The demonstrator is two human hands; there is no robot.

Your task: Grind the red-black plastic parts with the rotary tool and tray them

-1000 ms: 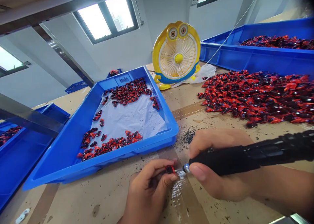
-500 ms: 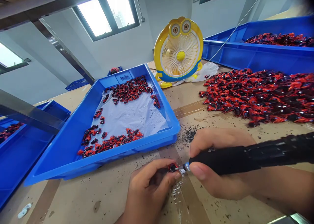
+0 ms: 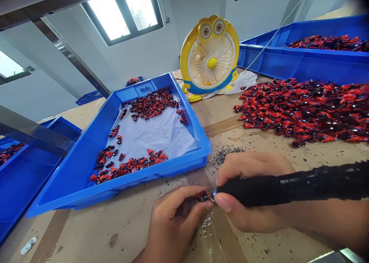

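Low over the cardboard-covered table, my left hand [image 3: 175, 220] pinches a small red and black part [image 3: 202, 196] between thumb and forefinger, its round opening turned to the right. My right hand [image 3: 256, 213] grips a black rotary hand tool [image 3: 253, 190], held nearly level. The thin metal bit of the tool reaches the opening of the part; how deep it goes I cannot tell. Left of and beyond my hands stands a blue tray [image 3: 138, 186] lined with white sheeting, with many like parts along its near and far ends.
A big pile of red and black parts [image 3: 305, 111] lies on the table at the right, before more blue trays [image 3: 291, 65]. A yellow fan [image 3: 212, 63] stands at the back. Black shavings [image 3: 226, 153] litter the table. A metal post [image 3: 69, 53] rises at the left.
My right hand has moved slightly left, bringing the tool's bit closer in at the part's opening. My left hand keeps its pinch in nearly the same place.
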